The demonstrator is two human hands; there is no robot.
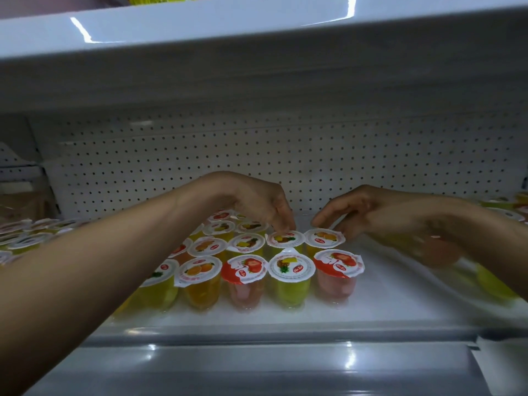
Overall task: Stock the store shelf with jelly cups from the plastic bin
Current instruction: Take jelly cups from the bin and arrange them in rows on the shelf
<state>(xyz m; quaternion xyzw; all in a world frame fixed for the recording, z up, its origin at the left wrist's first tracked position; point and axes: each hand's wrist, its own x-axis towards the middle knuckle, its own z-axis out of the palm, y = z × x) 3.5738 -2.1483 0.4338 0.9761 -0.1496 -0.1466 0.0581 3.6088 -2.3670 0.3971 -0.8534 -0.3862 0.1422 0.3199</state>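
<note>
Several jelly cups with fruit-print foil lids stand in rows on the white shelf (400, 284). The front row holds orange (200, 270), strawberry (245, 267), pineapple (291, 267) and strawberry (338, 262) cups. Behind that row, my left hand (257, 201) reaches down and its fingertips pinch the far rim of a pineapple cup (284, 239). Beside it, my right hand (360, 208) holds an orange cup (324, 238), thumb and fingers on either side of the lid. The plastic bin is not in view.
An upper shelf (257, 38) hangs low overhead. The perforated back panel (285, 155) lies just behind my hands. More cups stand at the far left (28, 237) and far right (508, 208), with blurred cups (495, 284) under my right forearm. A glossy front rail (257, 350) edges the shelf.
</note>
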